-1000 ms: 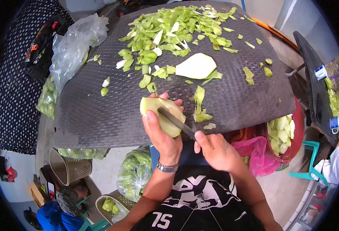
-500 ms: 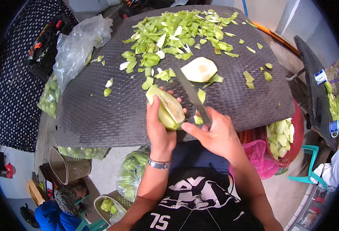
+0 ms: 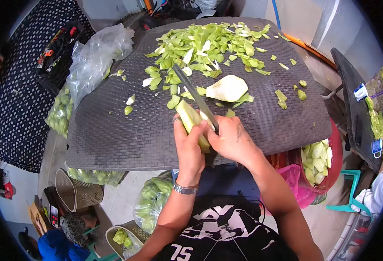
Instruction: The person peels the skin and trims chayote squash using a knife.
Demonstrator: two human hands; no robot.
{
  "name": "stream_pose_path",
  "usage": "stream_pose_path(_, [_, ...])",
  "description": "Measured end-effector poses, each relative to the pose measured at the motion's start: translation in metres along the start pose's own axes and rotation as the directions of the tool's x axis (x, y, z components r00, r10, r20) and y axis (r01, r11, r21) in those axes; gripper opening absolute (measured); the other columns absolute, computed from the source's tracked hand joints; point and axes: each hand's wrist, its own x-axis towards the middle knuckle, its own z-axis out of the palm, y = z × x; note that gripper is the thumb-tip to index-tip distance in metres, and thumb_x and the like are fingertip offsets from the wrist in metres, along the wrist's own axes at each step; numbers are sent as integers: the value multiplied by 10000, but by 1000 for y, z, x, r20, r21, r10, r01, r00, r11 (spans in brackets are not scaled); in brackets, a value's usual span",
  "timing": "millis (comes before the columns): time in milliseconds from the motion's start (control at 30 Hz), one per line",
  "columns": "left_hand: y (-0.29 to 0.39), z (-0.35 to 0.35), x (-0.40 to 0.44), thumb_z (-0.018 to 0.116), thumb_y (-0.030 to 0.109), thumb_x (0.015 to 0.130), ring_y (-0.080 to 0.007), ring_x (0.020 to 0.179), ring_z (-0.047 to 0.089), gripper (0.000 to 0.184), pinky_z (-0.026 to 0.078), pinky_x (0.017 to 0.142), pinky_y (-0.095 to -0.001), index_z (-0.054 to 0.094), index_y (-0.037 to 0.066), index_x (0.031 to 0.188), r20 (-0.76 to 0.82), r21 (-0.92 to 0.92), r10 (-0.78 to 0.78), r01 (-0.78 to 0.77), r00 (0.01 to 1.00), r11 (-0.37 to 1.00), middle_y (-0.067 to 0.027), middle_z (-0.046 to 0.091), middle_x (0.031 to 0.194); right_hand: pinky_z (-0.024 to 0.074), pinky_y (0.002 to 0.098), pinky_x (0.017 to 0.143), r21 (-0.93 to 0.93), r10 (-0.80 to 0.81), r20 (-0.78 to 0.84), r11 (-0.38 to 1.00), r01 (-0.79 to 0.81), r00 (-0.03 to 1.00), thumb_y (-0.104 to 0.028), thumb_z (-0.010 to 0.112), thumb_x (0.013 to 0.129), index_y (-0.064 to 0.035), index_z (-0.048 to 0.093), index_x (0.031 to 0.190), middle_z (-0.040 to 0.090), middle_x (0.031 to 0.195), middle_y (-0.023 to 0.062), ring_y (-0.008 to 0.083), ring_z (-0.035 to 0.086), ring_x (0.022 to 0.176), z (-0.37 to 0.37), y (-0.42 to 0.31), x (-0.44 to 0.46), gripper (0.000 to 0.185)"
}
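My left hand (image 3: 189,150) is wrapped round a pale green chayote (image 3: 185,112) with cut faces, near the table's front edge. Closed on a knife (image 3: 194,92), my right hand (image 3: 235,138) meets the left at the chayote. The blade points up and left, passing close over the chayote; whether its edge is in the flesh I cannot tell. Just beyond the hands lies a peeled chayote (image 3: 227,88) with pale flesh. A heap of green peelings (image 3: 200,45) spreads across the far side of the table (image 3: 126,130).
A clear plastic bag (image 3: 96,54) hangs over the left edge. Below the front edge stand a bag of chayotes (image 3: 150,204) and a woven bin (image 3: 80,191). At right, a red tub (image 3: 337,158) holds cut pieces beside a teal stool (image 3: 352,191). A person (image 3: 61,241) is at lower left.
My right hand has moved left with the knife, bringing it over the chayote and against my left hand. The left hand has turned the chayote slightly. The whole view has shifted a little.
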Motion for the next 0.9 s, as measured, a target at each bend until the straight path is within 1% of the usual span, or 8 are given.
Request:
stream_pose_path(200, [4, -16, 12, 494, -113, 786, -265, 1172, 613, 681, 514, 1054, -411, 432, 35, 1447, 26, -183, -137, 139, 990, 973, -128, 585, 1315, 569, 485, 702, 9, 43, 21, 999, -43, 999, -186, 631, 938, 47, 722, 986, 697, 800, 292, 452, 725, 791, -4, 9, 13, 255])
stream_pose_path(333, [7, -34, 23, 485, -67, 817, -291, 1127, 656, 528, 569, 988, -470, 508, 3, 1340, -161, -219, -92, 56, 983, 974, -158, 642, 1243, 565, 476, 733, 275, 286, 56, 917, -290, 957, -247, 675, 936, 48, 717, 924, 712, 799, 271, 424, 736, 800, -12, 6, 18, 298])
stream_pose_path(467, [20, -56, 31, 541, -1, 832, -379, 1143, 639, 392, 525, 1058, -601, 547, -11, 1224, -115, -448, -213, 140, 970, 883, -190, 638, 1190, 536, 374, 537, 5, 192, 17, 981, -192, 981, -297, 752, 956, 39, 693, 930, 702, 713, 125, 183, 664, 537, -6, 6, 18, 342])
stream_pose_path(600, [39, -84, 41, 542, -4, 806, -474, 1184, 598, 451, 457, 1078, -742, 503, -70, 1251, -158, -638, -247, 92, 956, 765, -268, 584, 1257, 562, 429, 772, -81, -67, -185, 995, 53, 980, -320, 784, 920, 29, 678, 1054, 725, 860, 177, 284, 732, 808, 11, 26, 8, 389])
stream_pose_path(733, [69, -72, 35, 535, -21, 905, -408, 1199, 616, 418, 449, 1081, -768, 484, -45, 1320, -390, -499, 14, -224, 921, 837, -250, 592, 1261, 561, 397, 758, 47, 79, -122, 996, -74, 989, -286, 808, 905, 12, 652, 1117, 718, 854, 161, 266, 724, 796, 6, 30, -13, 398])
stream_pose_path(800, [76, -49, 32, 552, 9, 981, -365, 1165, 657, 390, 495, 1046, -747, 485, -35, 1363, -257, -443, 86, -197, 963, 875, -222, 621, 1251, 557, 400, 700, 127, 114, -102, 987, -100, 988, -255, 792, 920, 5, 646, 1082, 710, 829, 162, 271, 716, 756, 7, 39, -19, 339])
stream_pose_path(867, [72, -13, 23, 575, -10, 985, -358, 1199, 662, 395, 558, 1032, -609, 494, -72, 1367, -4, -250, 60, -59, 998, 967, -231, 641, 1274, 561, 448, 775, 219, 167, -74, 965, -147, 983, -262, 784, 915, 13, 643, 1053, 714, 853, 220, 379, 727, 811, 5, 41, -22, 338])
stream_pose_path(900, [65, 6, 20, 598, -21, 973, -329, 1157, 688, 401, 584, 997, -534, 515, -67, 1362, 111, -149, 1, 16, 994, 989, -201, 666, 1246, 548, 421, 732, 297, 178, -44, 942, -157, 983, -247, 787, 917, -13, 646, 1067, 707, 851, 174, 323, 708, 776, 8, 49, -21, 312])
